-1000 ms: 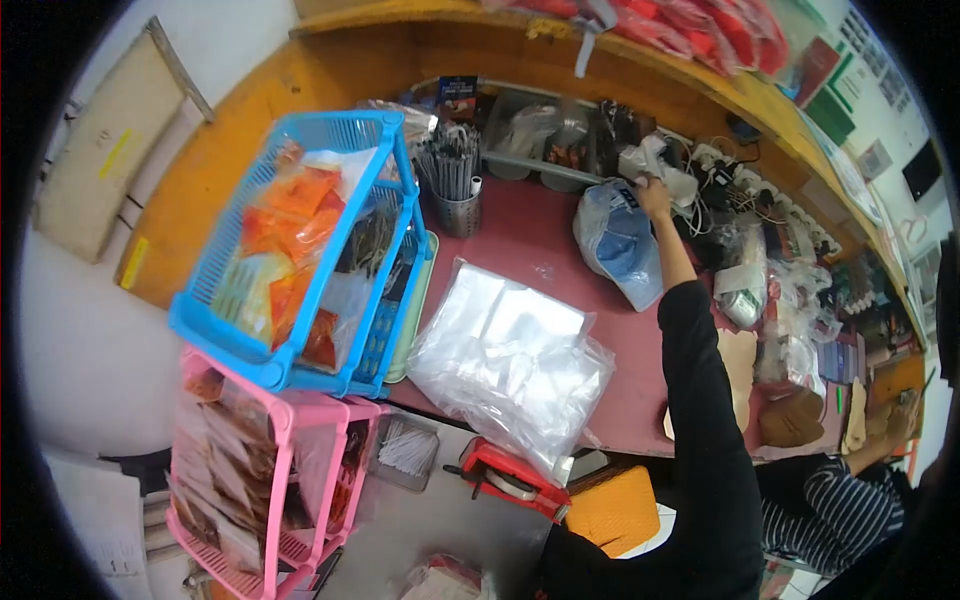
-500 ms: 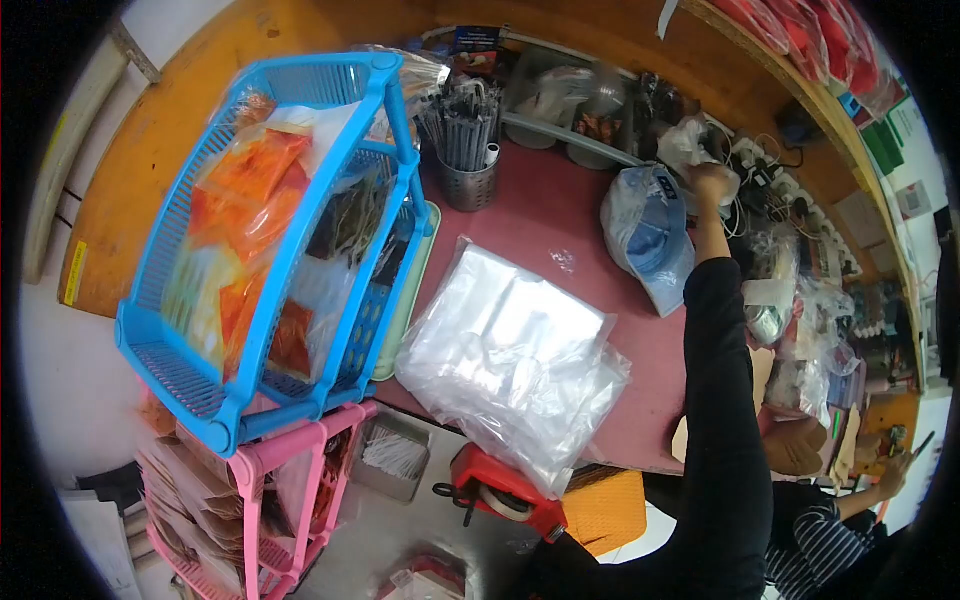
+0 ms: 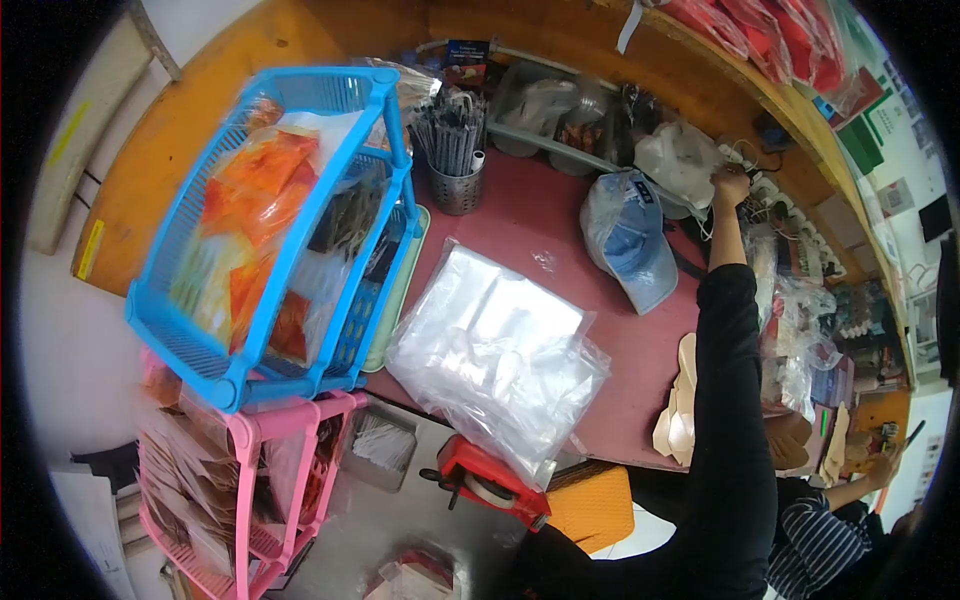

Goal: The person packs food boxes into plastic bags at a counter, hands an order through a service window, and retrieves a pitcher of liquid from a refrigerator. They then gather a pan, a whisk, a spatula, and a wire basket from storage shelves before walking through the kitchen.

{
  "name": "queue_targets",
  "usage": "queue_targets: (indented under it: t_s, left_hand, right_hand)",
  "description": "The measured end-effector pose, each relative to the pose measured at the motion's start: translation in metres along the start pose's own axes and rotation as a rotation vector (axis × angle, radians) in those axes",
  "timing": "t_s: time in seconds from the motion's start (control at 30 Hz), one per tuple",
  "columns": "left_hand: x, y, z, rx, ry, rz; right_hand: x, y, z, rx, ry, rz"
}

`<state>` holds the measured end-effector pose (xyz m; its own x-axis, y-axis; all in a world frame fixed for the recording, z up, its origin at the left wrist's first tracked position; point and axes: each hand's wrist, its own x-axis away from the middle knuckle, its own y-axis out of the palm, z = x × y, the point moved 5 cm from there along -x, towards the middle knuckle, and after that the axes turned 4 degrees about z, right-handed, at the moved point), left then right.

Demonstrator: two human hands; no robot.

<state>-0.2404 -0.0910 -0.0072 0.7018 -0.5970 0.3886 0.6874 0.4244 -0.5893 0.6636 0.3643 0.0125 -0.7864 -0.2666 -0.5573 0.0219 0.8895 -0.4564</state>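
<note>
Fingers (image 3: 727, 183) against white bag (image 3: 676, 165), blue cap (image 3: 630, 240) (just beside)

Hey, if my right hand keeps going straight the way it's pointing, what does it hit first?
Probably the white cables and plugs just beyond your right hand, though depth is unclear. The clear plastic bag sits at its left, seemingly touching it.

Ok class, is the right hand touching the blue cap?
Apart. The head view shows the right hand clear of the blue cap, with white plastic visible between them.
</note>
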Motion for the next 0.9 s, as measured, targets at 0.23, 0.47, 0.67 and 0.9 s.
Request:
queue_targets:
  t_s: [0.23, 0.47, 0.67, 0.9]
  left_hand:
    - [0.01, -0.004, 0.006, 0.03, 0.093, 0.044]
    - [0.047, 0.075, 0.125, 0.067, 0.769, 0.009]
    - [0.082, 0.293, 0.229, 0.721, 0.404, -0.87]
    - [0.051, 0.314, 0.213, 0.673, 0.424, -0.731]
  right_hand:
    - [-0.009, -0.012, 0.002, -0.203, 0.058, -0.174]
    - [0.191, -0.089, -0.145, -0.855, 0.279, -0.82]
    - [0.407, -0.184, -0.213, -1.038, 0.44, -1.705]
    - [0.376, -0.165, -0.18, -1.066, 0.682, -1.456]
